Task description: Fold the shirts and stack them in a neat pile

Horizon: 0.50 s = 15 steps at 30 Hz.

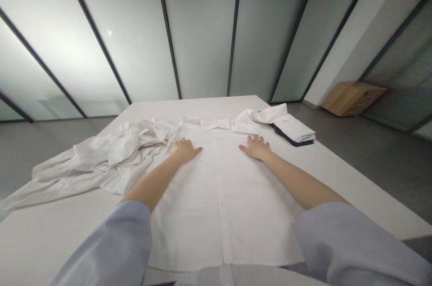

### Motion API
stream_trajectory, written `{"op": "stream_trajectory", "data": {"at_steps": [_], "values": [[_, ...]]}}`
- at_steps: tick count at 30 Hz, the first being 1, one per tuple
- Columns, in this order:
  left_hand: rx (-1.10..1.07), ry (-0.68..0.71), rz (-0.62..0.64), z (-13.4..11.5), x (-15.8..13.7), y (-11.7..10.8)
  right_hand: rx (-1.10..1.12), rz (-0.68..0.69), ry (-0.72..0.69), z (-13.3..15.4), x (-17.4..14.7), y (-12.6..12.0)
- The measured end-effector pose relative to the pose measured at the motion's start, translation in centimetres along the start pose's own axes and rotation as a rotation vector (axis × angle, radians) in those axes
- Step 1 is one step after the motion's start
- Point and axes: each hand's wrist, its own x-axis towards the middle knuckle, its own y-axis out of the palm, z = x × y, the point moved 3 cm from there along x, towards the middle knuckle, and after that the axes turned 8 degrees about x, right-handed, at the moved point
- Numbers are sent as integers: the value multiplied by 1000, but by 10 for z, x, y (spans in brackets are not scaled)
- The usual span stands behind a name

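A white shirt (216, 196) lies spread flat on the white table (354, 173), its front seam running toward me. My left hand (185, 149) rests palm down on the shirt's upper left part, fingers apart, right beside a crumpled pile of white garments (111, 155). My right hand (255, 146) lies flat on the shirt's upper right part, fingers spread, holding nothing. The shirt's collar and a loose sleeve (216, 123) lie just beyond both hands.
A folded stack of white and dark clothes (292, 131) sits at the far right of the table. Frosted glass wall panels (202, 29) stand behind the table. A wooden cabinet (353, 97) stands on the grey floor at the right.
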Motion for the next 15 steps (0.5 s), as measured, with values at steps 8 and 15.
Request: {"op": "stream_trajectory", "data": {"at_steps": [8, 15], "values": [[1, 115, -252, 2, 18, 17, -44, -176, -42, -19, 28, -6], [-30, 284, -121, 5, 23, 27, -85, -114, -261, -9, 17, -7]]}}
